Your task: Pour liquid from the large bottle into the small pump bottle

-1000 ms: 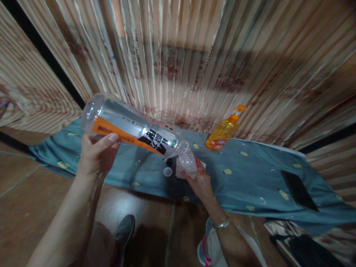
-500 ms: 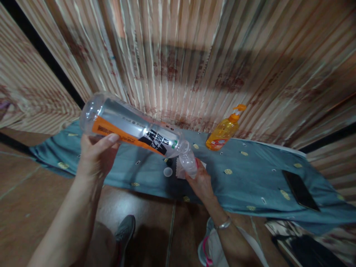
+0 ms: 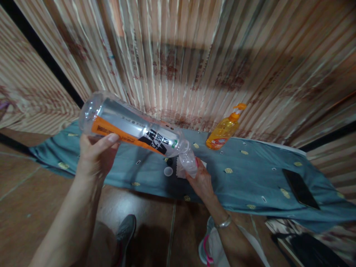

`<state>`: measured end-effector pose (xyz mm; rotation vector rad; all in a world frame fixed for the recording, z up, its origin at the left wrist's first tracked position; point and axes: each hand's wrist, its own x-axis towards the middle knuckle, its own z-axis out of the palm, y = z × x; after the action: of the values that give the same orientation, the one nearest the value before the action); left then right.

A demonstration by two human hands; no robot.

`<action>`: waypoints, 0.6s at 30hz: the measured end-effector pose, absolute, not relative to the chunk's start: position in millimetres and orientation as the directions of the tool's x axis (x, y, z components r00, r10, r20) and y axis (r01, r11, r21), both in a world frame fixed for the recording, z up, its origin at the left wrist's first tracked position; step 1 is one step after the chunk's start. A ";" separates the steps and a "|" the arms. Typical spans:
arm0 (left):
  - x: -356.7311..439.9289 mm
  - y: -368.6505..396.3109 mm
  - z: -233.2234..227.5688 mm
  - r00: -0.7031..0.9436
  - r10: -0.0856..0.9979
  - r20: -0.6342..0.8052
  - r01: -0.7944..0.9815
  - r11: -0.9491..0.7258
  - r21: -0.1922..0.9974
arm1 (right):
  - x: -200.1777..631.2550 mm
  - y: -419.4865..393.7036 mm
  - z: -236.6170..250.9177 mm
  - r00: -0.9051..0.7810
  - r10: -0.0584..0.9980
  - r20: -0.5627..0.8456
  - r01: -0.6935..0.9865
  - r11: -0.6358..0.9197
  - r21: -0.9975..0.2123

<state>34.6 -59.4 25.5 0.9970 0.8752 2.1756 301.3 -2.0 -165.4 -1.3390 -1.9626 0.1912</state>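
Note:
My left hand (image 3: 98, 152) is closed round the lower part of a large clear plastic bottle (image 3: 125, 118) with a silver and orange label. The bottle is tilted, its neck low and to the right. At its mouth is a small clear bottle (image 3: 188, 161), tilted too, which my right hand (image 3: 200, 180) grips from the right. The two mouths meet or nearly meet; I cannot tell whether liquid passes between them. Below lie a white round cap (image 3: 168, 171), a small dark cap (image 3: 169, 161) and a pale cloth or paper (image 3: 180, 172), partly hidden by the small bottle.
An orange pump bottle (image 3: 222, 133) of yellow liquid stands at the back of the teal-covered surface (image 3: 244, 178). A black phone (image 3: 300, 188) lies to the right. Behind hangs a striped curtain (image 3: 178, 74). A dark bag (image 3: 311, 248) is at the lower right.
Both hands and both bottles hold almost the same pose. Only a very slight shift of the view shows.

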 end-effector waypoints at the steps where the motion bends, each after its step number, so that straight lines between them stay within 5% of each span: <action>1: 34.8 -59.3 25.8 -0.551 0.722 0.418 -0.231 -0.613 0.755 | 301.2 -2.1 -164.9 -0.182 0.854 0.487 0.743 0.444 -0.502; 18: 27.5 -58.2 17.2 -0.530 0.733 0.426 -0.247 -0.614 0.749 | 301.3 -2.2 -166.7 -0.174 0.861 0.478 0.737 0.435 -0.517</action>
<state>27.5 -58.2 17.2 1.0078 0.8487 2.1603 301.3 -2.2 -166.7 -1.3452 -1.9525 0.2145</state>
